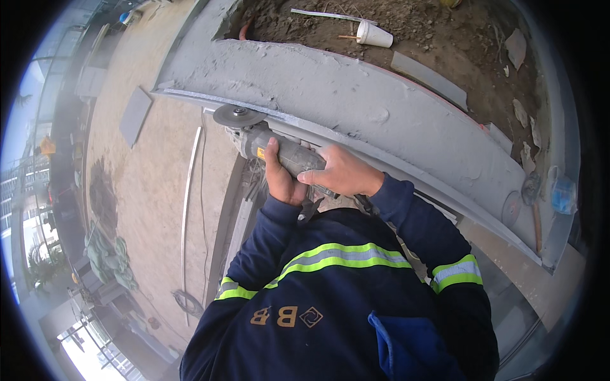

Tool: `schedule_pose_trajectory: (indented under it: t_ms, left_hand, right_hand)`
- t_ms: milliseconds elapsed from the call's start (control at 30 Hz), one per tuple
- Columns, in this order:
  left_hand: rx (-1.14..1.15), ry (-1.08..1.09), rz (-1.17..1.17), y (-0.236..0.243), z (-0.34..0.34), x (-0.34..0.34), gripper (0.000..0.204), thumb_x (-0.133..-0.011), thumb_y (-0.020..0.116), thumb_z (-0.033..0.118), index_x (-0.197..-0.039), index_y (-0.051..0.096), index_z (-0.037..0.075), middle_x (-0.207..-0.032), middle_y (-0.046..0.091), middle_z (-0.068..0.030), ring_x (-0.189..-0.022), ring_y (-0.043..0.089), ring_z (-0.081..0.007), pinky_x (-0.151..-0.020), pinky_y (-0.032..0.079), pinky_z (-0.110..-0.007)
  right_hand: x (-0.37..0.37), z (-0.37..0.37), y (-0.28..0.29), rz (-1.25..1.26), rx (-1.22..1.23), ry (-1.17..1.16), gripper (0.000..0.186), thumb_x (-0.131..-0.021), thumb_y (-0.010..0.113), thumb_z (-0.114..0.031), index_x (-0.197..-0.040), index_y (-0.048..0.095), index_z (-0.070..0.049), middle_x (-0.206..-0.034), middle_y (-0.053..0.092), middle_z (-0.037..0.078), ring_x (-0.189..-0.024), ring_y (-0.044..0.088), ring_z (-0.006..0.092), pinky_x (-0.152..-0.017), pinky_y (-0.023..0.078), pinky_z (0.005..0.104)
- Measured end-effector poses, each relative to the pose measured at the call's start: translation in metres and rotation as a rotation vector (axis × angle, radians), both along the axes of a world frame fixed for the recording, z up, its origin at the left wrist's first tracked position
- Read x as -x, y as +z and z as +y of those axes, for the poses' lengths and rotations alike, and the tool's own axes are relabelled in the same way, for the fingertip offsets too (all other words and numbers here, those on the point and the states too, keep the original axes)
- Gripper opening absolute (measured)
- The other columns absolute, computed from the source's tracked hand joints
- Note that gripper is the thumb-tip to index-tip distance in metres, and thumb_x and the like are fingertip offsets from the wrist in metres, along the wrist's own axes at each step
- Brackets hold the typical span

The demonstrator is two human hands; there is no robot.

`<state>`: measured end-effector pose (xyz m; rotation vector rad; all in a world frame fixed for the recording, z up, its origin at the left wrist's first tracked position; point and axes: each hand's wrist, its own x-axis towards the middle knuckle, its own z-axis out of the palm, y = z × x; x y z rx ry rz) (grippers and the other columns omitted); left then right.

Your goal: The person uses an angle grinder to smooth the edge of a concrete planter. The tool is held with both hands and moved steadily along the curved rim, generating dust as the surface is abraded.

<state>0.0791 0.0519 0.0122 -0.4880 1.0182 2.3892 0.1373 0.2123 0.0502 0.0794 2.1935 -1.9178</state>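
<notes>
An angle grinder with a grey, dusty body and a flat disc is held in both of my hands, its disc beside the long pale edge strip along the concrete ledge. My left hand wraps round the body near its middle, thumb along the side. My right hand grips the body's rear end, fingers curled over it. Whether the disc touches the strip is unclear. Both forearms are in dark sleeves with reflective bands.
The concrete ledge borders a dirt bed holding a white cup. On the right lie a loose disc, a wooden-handled tool and a blue mask. On the left floor are a long strip, a grey tile and cable.
</notes>
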Motion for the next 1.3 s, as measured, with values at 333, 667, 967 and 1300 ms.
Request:
schedule_pose_trajectory:
  t_ms: [333,667,967,1300]
  left_hand:
    - [-0.004,0.014,-0.033,0.004,0.018,-0.031,0.046,-0.101,0.066,0.046,-0.118,0.059,0.004,-0.107,0.067,-0.0118,-0.098,0.069,-0.028,-0.088,0.059,-0.046]
    - [0.031,-0.027,-0.017,-0.003,0.012,-0.032,0.056,-0.097,0.069,0.055,-0.118,0.059,0.003,-0.105,0.066,-0.0102,-0.099,0.068,-0.0293,-0.088,0.059,-0.049]
    - [-0.061,-0.043,-0.051,-0.002,0.011,-0.04,0.042,-0.105,0.062,0.041,-0.122,0.059,0.003,-0.105,0.068,-0.0114,-0.095,0.07,-0.0266,-0.087,0.059,-0.045]
    - [-0.09,0.082,0.144,0.046,-0.023,-0.029,0.051,-0.099,0.068,0.046,-0.124,0.058,0.002,-0.103,0.068,-0.0144,-0.094,0.071,-0.0302,-0.086,0.061,-0.047]
  right_hand:
    - [-0.025,0.014,0.016,-0.014,0.025,0.015,0.049,-0.087,0.08,-0.03,-0.113,0.069,0.01,-0.1,0.075,0.026,-0.095,0.074,0.0308,-0.089,0.056,0.0399]
    - [-0.03,0.009,0.002,-0.081,0.014,0.039,0.054,-0.087,0.079,-0.029,-0.122,0.066,0.01,-0.108,0.075,0.023,-0.101,0.072,0.0269,-0.093,0.054,0.0396]
    - [-0.037,0.015,0.013,-0.039,-0.003,0.048,0.059,-0.089,0.079,-0.025,-0.132,0.061,0.011,-0.124,0.07,0.023,-0.115,0.067,0.0267,-0.102,0.051,0.0392]
    - [-0.024,-0.025,0.051,0.202,0.007,0.064,0.059,-0.093,0.078,-0.039,-0.121,0.066,0.013,-0.101,0.075,0.024,-0.096,0.076,0.0325,-0.087,0.058,0.0404]
